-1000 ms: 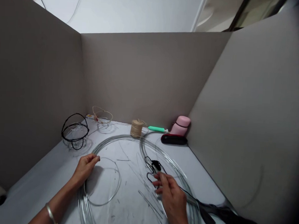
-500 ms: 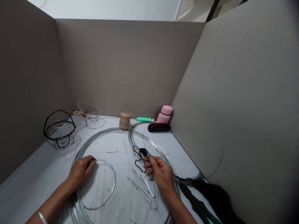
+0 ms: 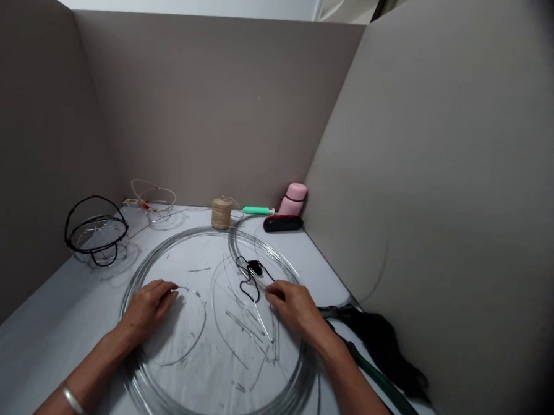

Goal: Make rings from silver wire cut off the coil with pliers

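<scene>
A big coil of silver wire (image 3: 222, 409) lies flat on the white table (image 3: 43, 325). Inside it, my left hand (image 3: 147, 303) pinches one end of a small wire ring (image 3: 196, 336) that rests on the table. My right hand (image 3: 293, 306) is closed on a thin silver wire at the coil's right side, and that wire curves off to the left. Just beyond the right fingers lies a tangle of black wire (image 3: 250, 274). Several short wire offcuts (image 3: 247, 327) are scattered between my hands.
A black wire basket (image 3: 94, 232) stands at the far left, a smaller pale wire basket (image 3: 154, 201) behind it. A twine spool (image 3: 221, 212), green-handled tool (image 3: 257, 210), pink bottle (image 3: 293, 198) and dark case (image 3: 283, 223) line the back. Dark long-handled cutters (image 3: 380, 361) lie at right. Grey partitions (image 3: 208, 105) enclose the table.
My right hand has closed on a silver wire near the black tangle, drawing a curved length across the table. The camera has swung to the right. My left hand keeps its pinch on the small ring.
</scene>
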{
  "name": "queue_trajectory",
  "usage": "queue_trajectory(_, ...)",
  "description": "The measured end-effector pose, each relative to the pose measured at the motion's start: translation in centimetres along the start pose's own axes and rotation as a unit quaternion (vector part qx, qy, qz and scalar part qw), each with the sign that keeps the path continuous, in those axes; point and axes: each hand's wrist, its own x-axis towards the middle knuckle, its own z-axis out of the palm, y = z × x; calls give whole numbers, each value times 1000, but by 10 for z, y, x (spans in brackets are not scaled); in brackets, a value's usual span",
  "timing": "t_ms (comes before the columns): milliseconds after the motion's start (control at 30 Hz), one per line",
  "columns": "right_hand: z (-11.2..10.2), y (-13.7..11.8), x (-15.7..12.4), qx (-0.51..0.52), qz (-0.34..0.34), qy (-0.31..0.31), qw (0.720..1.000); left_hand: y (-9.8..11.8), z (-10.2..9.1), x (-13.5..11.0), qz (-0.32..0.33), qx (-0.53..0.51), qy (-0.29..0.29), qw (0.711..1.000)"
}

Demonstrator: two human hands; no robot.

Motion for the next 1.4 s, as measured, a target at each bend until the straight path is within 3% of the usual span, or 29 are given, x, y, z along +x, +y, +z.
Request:
queue_trajectory(100,-6,1,-6,-62,25,-55,996,0,3,-2,0,7,-27,1000)
queue_trajectory(333,9,-22,-13,-186,71,-138,970,-2,4,-3,-6,0,-36,999)
queue_trajectory(500,3,-15,-7,-228,97,-121,961,-3,2,-5,-13,-5,-32,999)
queue_trajectory(633,1,-14,-6,-255,106,-68,959,-7,-5,-5,-84,76,-26,993)
queue_trajectory(733,10,-24,-10,-258,73,-52,962,-12,-12,-5,-142,162,-68,974)
queue_trajectory(933,31,-35,-18,-274,32,-89,957,-16,-15,-4,-151,220,-130,955)
queue_trajectory(1233,23,-35,-16,-311,-14,-136,940,-8,-11,-1,-138,157,-111,972)
queue_trajectory(1400,25,-41,-13,-277,4,-126,953,-6,-13,0,-121,18,-52,991)
